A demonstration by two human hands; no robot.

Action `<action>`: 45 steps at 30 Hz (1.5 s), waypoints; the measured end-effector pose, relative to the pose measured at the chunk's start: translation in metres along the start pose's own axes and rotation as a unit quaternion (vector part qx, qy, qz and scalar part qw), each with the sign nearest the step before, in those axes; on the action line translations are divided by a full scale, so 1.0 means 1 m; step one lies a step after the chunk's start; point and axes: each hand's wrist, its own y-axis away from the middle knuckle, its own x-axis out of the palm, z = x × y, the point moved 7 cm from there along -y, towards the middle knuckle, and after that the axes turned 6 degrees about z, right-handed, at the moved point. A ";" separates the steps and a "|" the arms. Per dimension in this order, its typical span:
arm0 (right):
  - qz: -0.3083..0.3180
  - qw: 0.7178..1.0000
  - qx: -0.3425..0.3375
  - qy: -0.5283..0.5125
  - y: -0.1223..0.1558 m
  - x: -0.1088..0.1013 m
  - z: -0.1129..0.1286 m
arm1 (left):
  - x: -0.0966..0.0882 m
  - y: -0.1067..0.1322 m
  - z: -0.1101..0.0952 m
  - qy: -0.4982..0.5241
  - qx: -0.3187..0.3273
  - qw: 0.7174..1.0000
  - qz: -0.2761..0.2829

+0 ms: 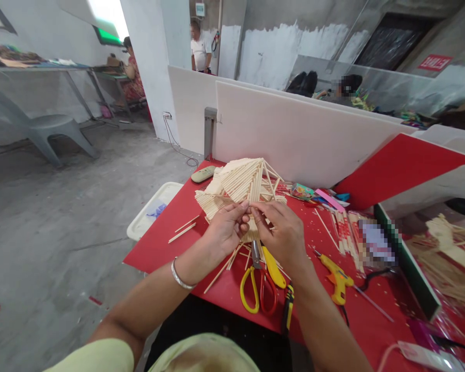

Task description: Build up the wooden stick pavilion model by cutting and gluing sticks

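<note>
A roofed model built of pale wooden sticks (238, 181) stands on the red tabletop (158, 250). In front of it my left hand (227, 227) and my right hand (282, 227) meet, fingertips pinched close together. Whatever lies between the fingertips is too small to make out. Below my hands are scissors (256, 258) with one yellow and one red handle, beside a yellow-handled tool (274, 267) and a black-and-yellow cutter (288, 307). Loose sticks (182, 232) lie left of the model and under my hands.
To the right lie a yellow glue gun (339, 281), a glue stick (375, 305) and bundled sticks in packaging (344, 232). A remote control (203, 174) sits at the back left corner. White boards (287, 129) rise behind the table. A white bin (139, 222) stands at left.
</note>
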 end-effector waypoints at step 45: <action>0.351 0.890 0.279 0.084 0.125 0.061 -0.268 | -0.026 -0.073 0.196 -0.869 0.075 0.481 0.086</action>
